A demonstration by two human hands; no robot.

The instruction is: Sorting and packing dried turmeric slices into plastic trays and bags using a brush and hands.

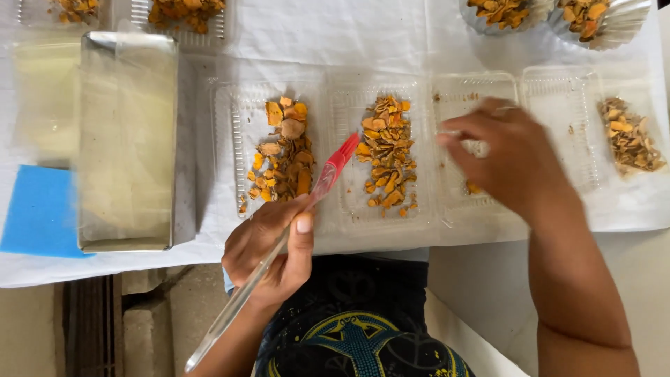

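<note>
Silicone brush (279,244), red-bristled with a clear handle, runs diagonally from the lower left of the frame up to the centre; its red head lies between two clear plastic trays. The left hand (276,251) is closed around the handle partway up, thumb pressed along the shaft, the long tail of the handle sticking out below the wrist.

The right hand (506,157) hovers right of centre over a third clear tray (453,91). It is blurred; the fingers curl downward toward the tray floor, and I cannot tell whether they pinch anything. A few orange crumbs show beneath it.

Left of the brush head, one tray (230,139) carries a column of dried orange-brown slices (286,157). Just to the right of the head, the next tray (345,105) holds a denser heap of smaller orange chips (387,153). At the far right, another tray (558,98) has a paler brown pile (631,136) at its right end.

All trays sit on a white cloth (314,35). At the left stands a rectangular metal pan (125,139), with a blue sponge (38,209) touching its lower left side. Along the top edge are more containers of orange pieces: two ridged clear ones at upper left (185,14) and two crinkled foil cups at upper right (614,24).
</note>
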